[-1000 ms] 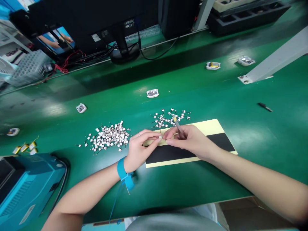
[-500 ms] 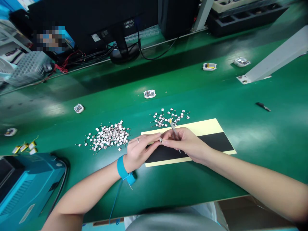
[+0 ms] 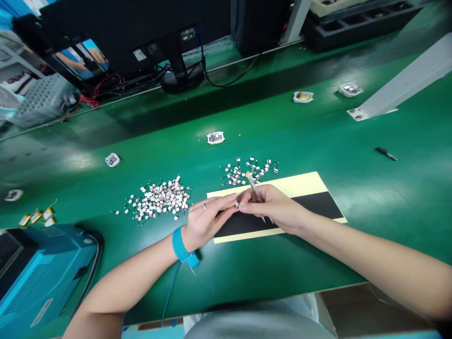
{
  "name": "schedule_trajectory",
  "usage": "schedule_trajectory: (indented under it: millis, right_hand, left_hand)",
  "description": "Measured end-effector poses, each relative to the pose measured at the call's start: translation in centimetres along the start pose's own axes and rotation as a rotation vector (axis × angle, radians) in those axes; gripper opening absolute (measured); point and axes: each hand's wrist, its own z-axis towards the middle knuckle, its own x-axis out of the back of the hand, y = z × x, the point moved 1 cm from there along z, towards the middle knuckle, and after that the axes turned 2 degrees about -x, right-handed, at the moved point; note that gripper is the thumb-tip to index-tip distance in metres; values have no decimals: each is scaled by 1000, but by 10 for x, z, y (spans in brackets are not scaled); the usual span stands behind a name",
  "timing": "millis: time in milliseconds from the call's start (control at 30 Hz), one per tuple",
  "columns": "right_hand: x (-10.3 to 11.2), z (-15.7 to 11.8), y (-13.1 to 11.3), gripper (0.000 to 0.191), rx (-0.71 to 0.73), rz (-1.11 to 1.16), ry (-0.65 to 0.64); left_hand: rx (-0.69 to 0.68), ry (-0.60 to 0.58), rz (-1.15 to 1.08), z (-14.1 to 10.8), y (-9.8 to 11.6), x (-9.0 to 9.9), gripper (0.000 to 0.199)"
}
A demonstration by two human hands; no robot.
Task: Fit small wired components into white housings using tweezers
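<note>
My left hand, with a ring and a blue wrist strap, has its fingers closed in a pinch at a tiny pale part. My right hand meets it there, thumb and forefinger pressed at the same part. Tweezers lie in my right hand, their tips pointing down toward me. Under both hands is a pale yellow sheet with a black strip. Beyond the sheet lies a small group of white square parts with short leads; a larger pile of them is left of my left hand.
White oval casings, one of them, stand spaced across the green surface. A black pen-like tool lies right, near a grey metal post. A blue machine and yellow cells are at left; a monitor stands behind.
The white casings have shifted slightly left along the green surface. Both hands stay almost in place, still pinched together at the small part, with the tweezers held in the right.
</note>
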Motion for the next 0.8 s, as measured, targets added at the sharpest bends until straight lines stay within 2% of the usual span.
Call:
schedule_trajectory:
  millis: [467, 800]
  right_hand:
    - [1, 4, 2, 20, 4, 4, -39]
    - [-1, 3, 4, 18, 10, 34, -21]
  left_hand:
    - [-8, -9, 3, -1, -2, 0, 32]
    - [-46, -19, -62, -4, -3, -2, 33]
